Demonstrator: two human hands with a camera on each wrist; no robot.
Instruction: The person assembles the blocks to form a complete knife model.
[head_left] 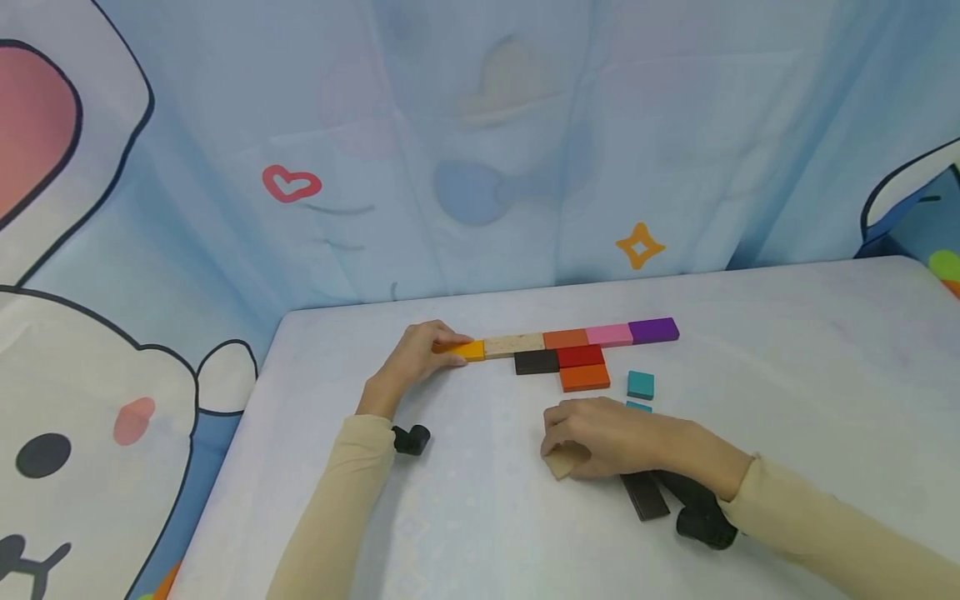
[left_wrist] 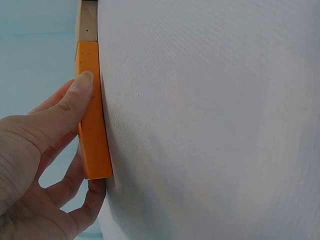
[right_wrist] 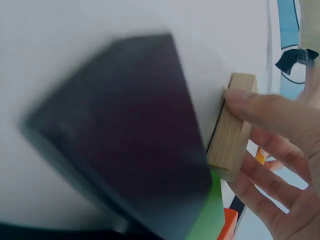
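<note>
At the left end of a row of flat blocks, my left hand (head_left: 420, 354) pinches a yellow-orange block (head_left: 471, 351), its thumb on the near side (left_wrist: 92, 125). That block meets a speckled beige block (head_left: 513, 346); orange (head_left: 565, 339), pink (head_left: 609, 335) and purple (head_left: 654, 331) blocks follow to the right. Below the row lie a black block (head_left: 536, 362), a red block (head_left: 581, 356) and another orange block (head_left: 585, 378). My right hand (head_left: 615, 437) holds a plain wooden block (right_wrist: 232, 130) between thumb and fingers, nearer the front and apart from the row.
A teal block (head_left: 641, 385) lies beyond my right hand, with a blue one (head_left: 638, 407) partly hidden. Under the right wrist is a dark block (head_left: 645, 497). A green block (right_wrist: 210, 215) shows in the right wrist view. A patterned curtain (head_left: 480, 150) hangs behind the white table (head_left: 465, 517).
</note>
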